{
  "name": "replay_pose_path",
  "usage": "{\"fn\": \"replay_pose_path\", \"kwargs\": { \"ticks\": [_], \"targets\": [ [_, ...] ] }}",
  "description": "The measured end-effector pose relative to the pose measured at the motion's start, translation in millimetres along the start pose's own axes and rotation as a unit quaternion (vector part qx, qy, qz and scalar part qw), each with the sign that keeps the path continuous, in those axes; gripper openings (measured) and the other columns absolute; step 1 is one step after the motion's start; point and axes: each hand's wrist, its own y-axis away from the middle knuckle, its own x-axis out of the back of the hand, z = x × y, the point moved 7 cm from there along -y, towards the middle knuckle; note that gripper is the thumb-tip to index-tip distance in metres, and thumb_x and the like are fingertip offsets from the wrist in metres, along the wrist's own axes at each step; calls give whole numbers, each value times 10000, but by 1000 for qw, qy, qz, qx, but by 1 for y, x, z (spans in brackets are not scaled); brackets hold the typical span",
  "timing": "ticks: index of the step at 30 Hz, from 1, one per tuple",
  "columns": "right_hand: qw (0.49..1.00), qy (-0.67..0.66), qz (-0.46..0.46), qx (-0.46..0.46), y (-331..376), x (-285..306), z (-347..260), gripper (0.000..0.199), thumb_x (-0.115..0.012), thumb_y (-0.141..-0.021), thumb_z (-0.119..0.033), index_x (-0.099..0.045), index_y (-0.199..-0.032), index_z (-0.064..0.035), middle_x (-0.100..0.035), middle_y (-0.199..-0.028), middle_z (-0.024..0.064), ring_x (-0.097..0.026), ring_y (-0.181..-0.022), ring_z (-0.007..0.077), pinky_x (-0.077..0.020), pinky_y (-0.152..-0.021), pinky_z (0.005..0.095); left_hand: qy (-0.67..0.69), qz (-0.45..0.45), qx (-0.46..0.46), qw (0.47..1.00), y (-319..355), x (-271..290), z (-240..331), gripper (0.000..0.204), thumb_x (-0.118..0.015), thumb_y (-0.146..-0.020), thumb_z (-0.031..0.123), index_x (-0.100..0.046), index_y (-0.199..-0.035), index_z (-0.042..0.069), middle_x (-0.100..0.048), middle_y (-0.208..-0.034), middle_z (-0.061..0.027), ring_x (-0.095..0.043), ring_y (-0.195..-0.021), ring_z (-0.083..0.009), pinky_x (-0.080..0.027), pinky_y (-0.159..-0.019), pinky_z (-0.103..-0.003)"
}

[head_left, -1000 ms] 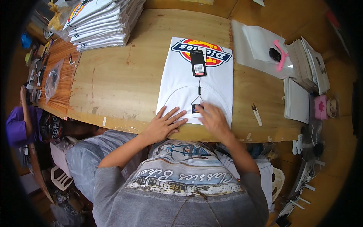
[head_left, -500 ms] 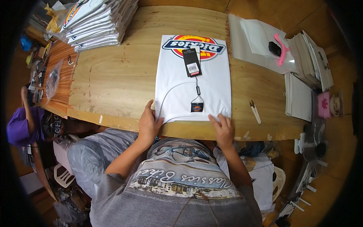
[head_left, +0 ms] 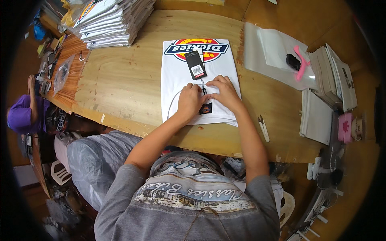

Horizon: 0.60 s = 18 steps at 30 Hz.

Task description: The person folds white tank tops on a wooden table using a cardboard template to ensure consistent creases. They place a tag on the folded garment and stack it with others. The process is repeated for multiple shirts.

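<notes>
**Hands on the shirt at the bench's near edge**

Wooden workbench (head_left: 120,80) fills mid-frame; a folded white T-shirt with a red-and-yellow chest print (head_left: 183,74) lies at centre, long axis running away from the person; left hand (head_left: 189,101) and right hand (head_left: 225,92) press flat and loosely spread beside a black hang tag on a string (head_left: 196,64); bare wood lies left, stacked folded shirts (head_left: 112,24) upper left, clear plastic bags (head_left: 273,56) right.

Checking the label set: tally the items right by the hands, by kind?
Folded white T-shirt: 1
Black hang tags: 2
Left hand on shirt: 1
Right hand on shirt: 1
Thread snips: 1
Total: 6
</notes>
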Motion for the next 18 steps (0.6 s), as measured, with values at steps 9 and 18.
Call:
{"fn": "replay_pose_path", "kwargs": {
  "ticks": [9, 18],
  "targets": [
    [1000, -8, -4, -3, -3, -12, 13, 202, -685, -599, -131, -629, -793, -145, -505, -853, 7, -453, -876, 200, -349, -760, 327, 50, -49, 140, 988, -8, -17, -10, 199, -668, -633, 132, -566, -709, -19, -555, -753, -164, -550, -694, -305, -435, -621, -370],
    [993, -104, 53, -2, -1, -8, 19, 179, -658, -609, -53, -599, -771, -101, -532, -792, 22, -473, -819, 209, -362, -736, 322, 19, -32, 112, 993, -3, -16, 7, 341, -631, -621, 48, -432, -896, 18, -563, -664, -171, -562, -639, -328, -437, -586, -384]
  ]
}}
